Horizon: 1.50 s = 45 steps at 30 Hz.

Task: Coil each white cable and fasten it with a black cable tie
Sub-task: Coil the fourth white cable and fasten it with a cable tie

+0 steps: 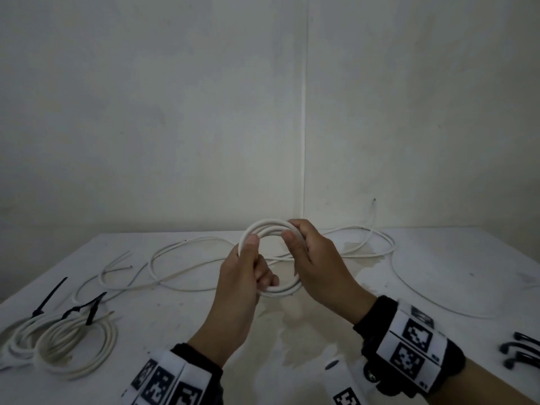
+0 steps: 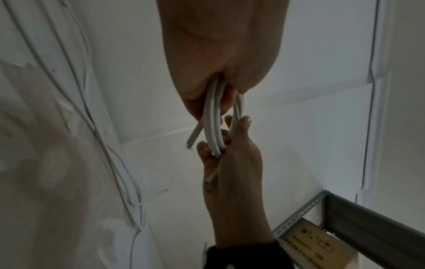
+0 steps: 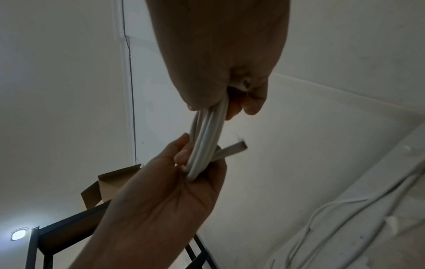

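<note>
I hold a small coil of white cable [image 1: 267,225] upright above the middle of the table [image 1: 292,331]. My left hand [image 1: 257,260] grips its left and lower side, thumb on the upper loop and fingers curled through the ring. On the coil's right side, my right hand [image 1: 295,233] pinches the loops between thumb and fingers. The left wrist view has the coil [image 2: 214,125] running from my left palm [image 2: 218,54] down into my right hand [image 2: 230,163]. In the right wrist view a cut cable end [image 3: 234,148] sticks out of the coil [image 3: 207,138] beside my left hand [image 3: 172,191].
Loose white cables [image 1: 187,258] sprawl across the back of the table, another loop [image 1: 365,244] lying to the right. Two coils [image 1: 58,346] fastened with black cable ties [image 1: 90,308] lie at the front left. Spare black ties [image 1: 520,352] lie at the front right. A wall stands behind.
</note>
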Motion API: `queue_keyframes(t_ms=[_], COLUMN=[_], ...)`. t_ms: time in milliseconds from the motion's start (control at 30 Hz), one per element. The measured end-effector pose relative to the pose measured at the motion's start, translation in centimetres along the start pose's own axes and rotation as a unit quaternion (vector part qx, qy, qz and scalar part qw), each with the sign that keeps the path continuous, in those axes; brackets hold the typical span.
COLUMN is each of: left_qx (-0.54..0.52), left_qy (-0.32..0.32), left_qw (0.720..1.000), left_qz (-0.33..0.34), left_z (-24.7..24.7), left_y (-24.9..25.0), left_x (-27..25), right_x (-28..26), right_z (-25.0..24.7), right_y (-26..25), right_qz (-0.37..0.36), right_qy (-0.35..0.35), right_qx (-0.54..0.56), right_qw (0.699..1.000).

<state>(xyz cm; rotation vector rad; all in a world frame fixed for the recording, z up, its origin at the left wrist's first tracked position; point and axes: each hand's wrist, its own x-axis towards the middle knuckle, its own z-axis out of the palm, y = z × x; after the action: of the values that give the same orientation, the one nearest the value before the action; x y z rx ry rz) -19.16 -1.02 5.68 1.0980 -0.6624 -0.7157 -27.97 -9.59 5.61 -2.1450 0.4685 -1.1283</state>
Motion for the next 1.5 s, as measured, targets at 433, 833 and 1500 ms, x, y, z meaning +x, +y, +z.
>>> queue_keyframes(t_ms=[433,833,1500], left_qx=[0.04,-0.013,-0.093], left_qy=[-0.032,-0.064,0.1], left_qw=[0.994,0.994,0.991], left_qz=[-0.1,-0.089,0.008], left_z=[-0.4,-0.4,1.7], left_y=[0.7,-0.4,0.0], left_x=[0.1,0.1,-0.3], right_x=[0.6,-0.3,-1.5], right_z=[-1.4,-1.4,-0.9], right_y=[-0.3,-0.2,-0.6], right_qz=[-0.031,-0.004,0.228], right_qy=[-0.169,-0.067,-0.04], right_qx=[-0.116,-0.061,0.269], right_qw=[0.978,0.996,0.935])
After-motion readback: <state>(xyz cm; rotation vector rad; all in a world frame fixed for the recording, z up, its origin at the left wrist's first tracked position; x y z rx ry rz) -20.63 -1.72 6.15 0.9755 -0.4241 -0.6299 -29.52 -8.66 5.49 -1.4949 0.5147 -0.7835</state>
